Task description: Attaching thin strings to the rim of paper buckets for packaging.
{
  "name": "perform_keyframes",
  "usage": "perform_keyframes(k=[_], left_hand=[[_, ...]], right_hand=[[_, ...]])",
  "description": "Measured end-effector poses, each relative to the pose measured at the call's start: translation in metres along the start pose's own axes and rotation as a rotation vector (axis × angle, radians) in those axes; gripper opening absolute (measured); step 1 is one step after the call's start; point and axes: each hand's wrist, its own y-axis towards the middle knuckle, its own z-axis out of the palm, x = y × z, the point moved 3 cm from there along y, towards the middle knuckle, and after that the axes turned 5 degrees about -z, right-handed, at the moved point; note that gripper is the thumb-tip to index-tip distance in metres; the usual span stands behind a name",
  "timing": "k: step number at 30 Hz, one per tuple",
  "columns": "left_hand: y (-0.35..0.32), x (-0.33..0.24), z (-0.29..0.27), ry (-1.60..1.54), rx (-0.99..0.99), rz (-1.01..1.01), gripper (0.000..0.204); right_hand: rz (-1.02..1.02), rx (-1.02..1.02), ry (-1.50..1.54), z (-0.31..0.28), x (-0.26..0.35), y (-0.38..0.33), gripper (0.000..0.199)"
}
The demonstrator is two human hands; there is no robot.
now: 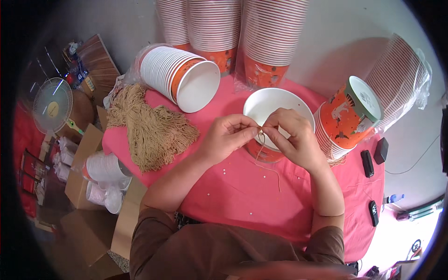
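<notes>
Two hands, left (pixel 227 138) and right (pixel 293 137), worked one string (pixel 264 158). One open cup (pixel 275 122) stood there. One electric fan (pixel 52 105) and one pile of cords (pixel 151 127) were there.

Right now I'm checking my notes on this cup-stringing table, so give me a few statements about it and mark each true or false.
1. Both hands, left hand and right hand, pinch a tan string at the rim of an upright paper bucket. True.
2. The bundle of tan strings lies right of the bucket. False: it lies to the left.
3. The tablecloth is pink. True.
4. The sleeve of nested cups beside the bundle stands upright. False: it lies on its side.
5. A fan stands off the table at far left. True.
</notes>
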Motion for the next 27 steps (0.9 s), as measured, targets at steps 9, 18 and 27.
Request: perform_keyframes(k=[9,18,27], left_hand=[[-0.002,0.003,0.002,-0.152,0.108,-0.041,0.014],[-0.006,-0.001,0.007,-0.072,0.038,-0.024,0.015],[-0.009,0.002,0.011,0.126,-0.033,0.281,0.009]], right_hand=[[-0.02,-0.022,-0.01,0.002,-0.002,-0.002,0.008],[-0.017,-0.006,-0.028,0.004,-0.002,-0.003,0.009],[0.181,0.05,0.166,0.004,-0.001,-0.004,0.007]])
